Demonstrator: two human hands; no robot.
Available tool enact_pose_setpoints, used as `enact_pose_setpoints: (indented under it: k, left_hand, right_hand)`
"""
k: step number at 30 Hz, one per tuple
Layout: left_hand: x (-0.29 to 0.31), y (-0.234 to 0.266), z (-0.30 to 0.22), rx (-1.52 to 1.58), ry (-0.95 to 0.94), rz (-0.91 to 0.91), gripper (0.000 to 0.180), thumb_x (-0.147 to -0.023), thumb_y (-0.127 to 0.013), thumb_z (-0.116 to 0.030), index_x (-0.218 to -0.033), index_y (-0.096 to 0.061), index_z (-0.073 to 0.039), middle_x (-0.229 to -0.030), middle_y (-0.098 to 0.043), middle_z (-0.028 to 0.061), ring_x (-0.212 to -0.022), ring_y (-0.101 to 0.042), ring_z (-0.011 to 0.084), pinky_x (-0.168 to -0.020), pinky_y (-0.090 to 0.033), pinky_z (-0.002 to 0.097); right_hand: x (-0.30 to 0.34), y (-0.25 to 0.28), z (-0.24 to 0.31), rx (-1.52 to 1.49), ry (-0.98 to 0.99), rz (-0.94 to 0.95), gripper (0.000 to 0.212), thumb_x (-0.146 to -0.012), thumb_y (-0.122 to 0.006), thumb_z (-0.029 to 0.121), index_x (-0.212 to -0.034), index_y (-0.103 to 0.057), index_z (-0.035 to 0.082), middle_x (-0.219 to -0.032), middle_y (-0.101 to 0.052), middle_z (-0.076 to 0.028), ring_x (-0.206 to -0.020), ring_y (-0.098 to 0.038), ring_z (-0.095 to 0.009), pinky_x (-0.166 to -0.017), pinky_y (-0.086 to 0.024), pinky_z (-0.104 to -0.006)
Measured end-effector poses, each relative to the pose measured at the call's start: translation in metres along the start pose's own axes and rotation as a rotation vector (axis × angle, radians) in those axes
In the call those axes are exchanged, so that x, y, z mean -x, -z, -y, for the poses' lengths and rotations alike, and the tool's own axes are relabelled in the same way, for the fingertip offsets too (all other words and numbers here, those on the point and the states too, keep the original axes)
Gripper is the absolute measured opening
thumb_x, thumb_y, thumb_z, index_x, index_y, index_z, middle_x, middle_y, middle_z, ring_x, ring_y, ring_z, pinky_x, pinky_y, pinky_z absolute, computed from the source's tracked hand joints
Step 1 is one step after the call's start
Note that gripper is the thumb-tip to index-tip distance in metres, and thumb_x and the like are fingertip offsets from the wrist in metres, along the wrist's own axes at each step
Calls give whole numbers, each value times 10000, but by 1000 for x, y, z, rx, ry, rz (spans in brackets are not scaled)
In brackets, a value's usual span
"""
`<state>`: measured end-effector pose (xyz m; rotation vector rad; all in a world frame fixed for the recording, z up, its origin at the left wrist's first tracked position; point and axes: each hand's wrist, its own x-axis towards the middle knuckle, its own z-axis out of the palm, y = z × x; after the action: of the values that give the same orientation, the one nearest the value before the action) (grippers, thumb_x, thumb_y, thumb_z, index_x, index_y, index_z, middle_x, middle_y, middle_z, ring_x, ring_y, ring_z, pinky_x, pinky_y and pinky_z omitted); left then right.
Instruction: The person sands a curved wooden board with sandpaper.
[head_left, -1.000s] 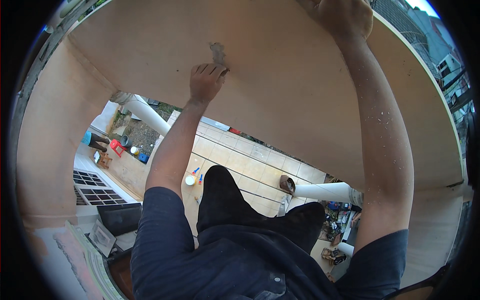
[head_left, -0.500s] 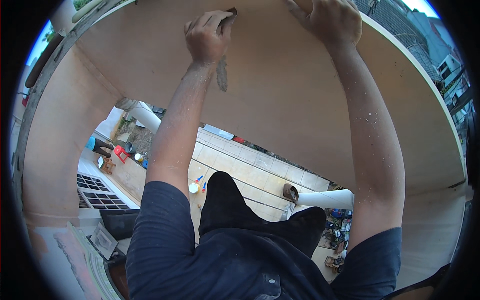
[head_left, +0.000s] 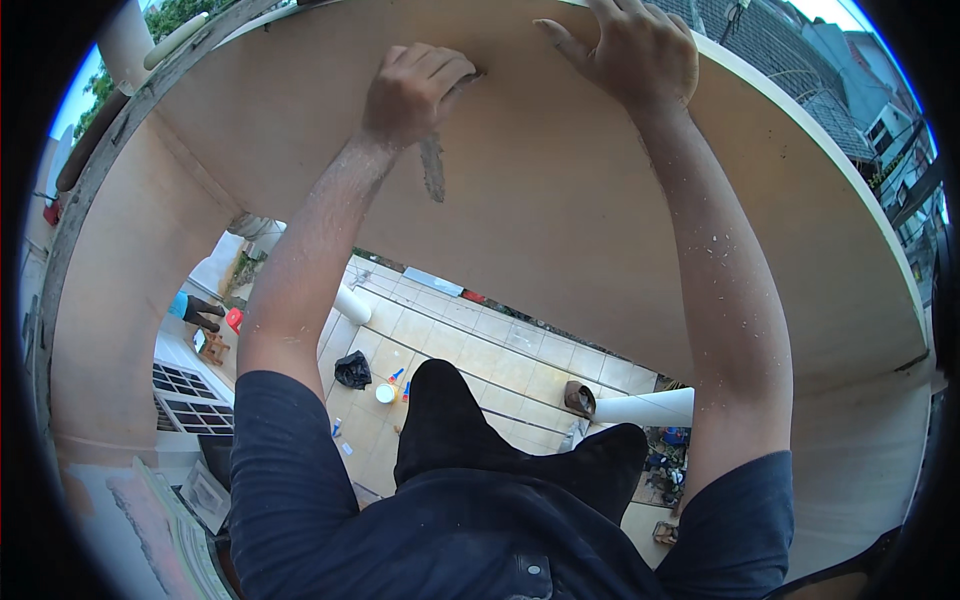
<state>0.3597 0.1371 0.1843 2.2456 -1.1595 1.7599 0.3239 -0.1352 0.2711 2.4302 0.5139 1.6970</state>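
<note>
My left hand (head_left: 415,92) is closed, its fingers bent over a thin dark piece (head_left: 477,76), like a folded bit of sandpaper, mostly hidden by the fingers. It is up against a tan plastered wall (head_left: 560,210). Just below the wrist, a long rough grey patch (head_left: 432,170) marks the wall. My right hand (head_left: 640,55) rests at the top edge of the wall, thumb stretched out and fingers apart, holding nothing. Pale specks of dust cling to both forearms.
Far below lies a tiled floor (head_left: 480,340) with a white tub (head_left: 385,393), brushes beside it and a black bag (head_left: 352,370). White columns (head_left: 645,406) rise from it. A person (head_left: 196,308) stands at the far left near a wooden stool (head_left: 211,346).
My left hand has slid down the wall with the thin piece. My right hand has moved slightly left and down, and more of its fingers show. The black bag has come into sight.
</note>
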Motion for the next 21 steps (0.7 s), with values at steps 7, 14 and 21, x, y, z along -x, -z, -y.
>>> enact_pose_setpoints:
  k: [7,14,21]
  left_hand:
    - [-53,1,34,-206,263,-295,160,-779,-862,-127,-867,-730,-145,-884,-740,-24,-846,-703,221,-819,-506,419]
    - [121,-41,-76,-36,458,159,236,-690,-846,-121,-866,-701,-181,-906,-699,-23,-887,-690,234,-846,-464,412]
    - [173,-51,-89,123,336,338,162,-762,-817,-149,-869,-705,-198,-908,-691,-34,-922,-682,199,-844,-434,415]
  right_hand:
    - [0,-3,0,-8,-10,-15,602,-906,-707,666,-947,-731,66,-880,-706,-95,-812,-735,-250,-766,-588,-409]
    - [1,0,-2,-26,9,-24,617,-896,-708,682,-931,-729,66,-864,-707,-88,-802,-729,-245,-765,-586,-406]
    - [3,-4,4,-28,14,-19,614,-903,-708,673,-963,-745,63,-880,-718,-87,-822,-736,-232,-785,-590,-393]
